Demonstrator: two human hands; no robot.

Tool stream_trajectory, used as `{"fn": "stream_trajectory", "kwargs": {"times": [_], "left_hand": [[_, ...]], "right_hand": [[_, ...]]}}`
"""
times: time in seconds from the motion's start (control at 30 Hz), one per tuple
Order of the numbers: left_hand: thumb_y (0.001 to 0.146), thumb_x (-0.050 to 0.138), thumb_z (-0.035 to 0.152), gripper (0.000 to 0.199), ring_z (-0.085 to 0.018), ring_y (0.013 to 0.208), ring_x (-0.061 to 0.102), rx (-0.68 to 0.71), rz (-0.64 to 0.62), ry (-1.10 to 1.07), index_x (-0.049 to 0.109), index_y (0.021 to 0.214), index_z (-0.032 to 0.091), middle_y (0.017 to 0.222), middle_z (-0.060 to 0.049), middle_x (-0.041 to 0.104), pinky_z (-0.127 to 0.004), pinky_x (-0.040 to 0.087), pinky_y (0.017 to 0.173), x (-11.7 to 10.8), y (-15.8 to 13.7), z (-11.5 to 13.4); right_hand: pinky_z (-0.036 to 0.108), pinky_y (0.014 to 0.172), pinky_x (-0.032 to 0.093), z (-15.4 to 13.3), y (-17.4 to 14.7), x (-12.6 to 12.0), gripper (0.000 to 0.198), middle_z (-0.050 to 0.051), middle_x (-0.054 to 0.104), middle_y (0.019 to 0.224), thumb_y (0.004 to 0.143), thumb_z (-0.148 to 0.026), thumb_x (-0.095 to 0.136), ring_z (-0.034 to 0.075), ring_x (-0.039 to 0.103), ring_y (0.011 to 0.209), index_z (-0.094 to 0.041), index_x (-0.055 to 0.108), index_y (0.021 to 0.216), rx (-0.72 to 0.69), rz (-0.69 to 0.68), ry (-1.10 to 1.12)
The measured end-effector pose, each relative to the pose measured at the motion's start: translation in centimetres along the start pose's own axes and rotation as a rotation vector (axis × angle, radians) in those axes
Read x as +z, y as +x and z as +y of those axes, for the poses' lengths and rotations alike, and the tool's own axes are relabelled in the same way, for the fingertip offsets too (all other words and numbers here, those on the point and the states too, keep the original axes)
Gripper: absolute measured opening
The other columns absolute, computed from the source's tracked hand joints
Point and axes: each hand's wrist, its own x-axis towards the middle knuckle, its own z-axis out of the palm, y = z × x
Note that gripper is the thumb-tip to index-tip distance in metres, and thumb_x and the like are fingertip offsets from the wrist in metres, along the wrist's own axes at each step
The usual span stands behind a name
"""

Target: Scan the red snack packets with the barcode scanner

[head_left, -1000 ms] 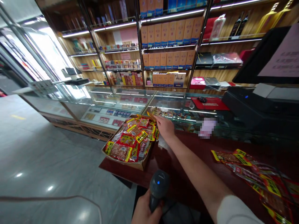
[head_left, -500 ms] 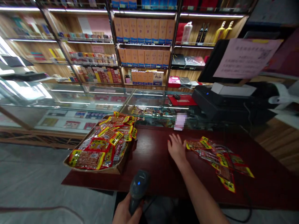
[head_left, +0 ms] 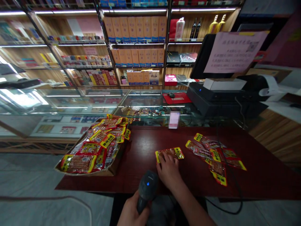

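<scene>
My left hand (head_left: pixel 134 211) is wrapped round the handle of a dark barcode scanner (head_left: pixel 147 185), which has a small blue light on top. The scanner's head is over the table's front edge, just left of my right hand. Fingers of my right hand (head_left: pixel 169 172) press on a red and yellow snack packet (head_left: pixel 174 153) that lies flat on the dark red table. Part of this packet is hidden under the fingers. To the right lies a loose pile of similar snack packets (head_left: pixel 215 154). An open cardboard box (head_left: pixel 110 171) full of such packets stands on the left.
A glass display counter (head_left: pixel 98 102) runs behind the table (head_left: pixel 141 141). A pale, blurred-out card (head_left: pixel 174 120) lies at the table's back. Back right stands a monitor (head_left: pixel 203 56) with a paper sheet on it. A black cable (head_left: pixel 240 201) hangs at the right front edge.
My right hand has come left and nearer with a packet from the pile's left end, which now lies under its fingers. The scanner stays in my left hand. The view has shifted slightly right.
</scene>
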Motion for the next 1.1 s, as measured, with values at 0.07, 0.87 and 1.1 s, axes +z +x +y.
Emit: {"fn": "stream_trajectory", "kwargs": {"times": [0.07,0.87,1.1], "left_hand": [[0.076,0.061,0.026,0.02,-0.018,0.071,0.058,0.003,0.007,0.001,0.072,0.086,0.013,0.073,0.0,0.068,-0.023,0.049,0.068,-0.3,-0.1,-0.1],[0.082,0.06,0.024,0.025,-0.019,0.07,0.06,0.011,0.066,0.003,0.071,0.102,0.014,0.074,-0.001,0.069,-0.024,0.049,0.069,-0.8,-0.3,1.3],[0.079,0.058,0.018,0.027,-0.022,0.08,0.066,0.059,-0.023,0.065,0.072,0.101,0.013,0.084,-0.003,0.076,-0.025,0.051,0.076,-1.2,-0.1,1.1]], "right_hand": [[0.05,0.111,0.036,1.8,1.2,-1.7,0.047,0.014,0.052,0.153,0.092,-0.026,0.052,0.032,0.047,0.138,-0.023,0.06,0.139,-0.027,-0.052,0.038],[0.027,0.067,0.05,7.9,0.6,-0.5,0.041,0.005,0.082,0.089,0.098,-0.043,0.039,0.023,0.077,0.078,-0.027,0.077,0.1,0.009,0.0,0.346],[0.031,0.083,0.055,7.9,0.6,-0.2,0.038,0.003,0.081,0.106,0.099,-0.039,0.04,0.023,0.076,0.095,-0.03,0.077,0.108,0.01,0.019,0.411]]}}
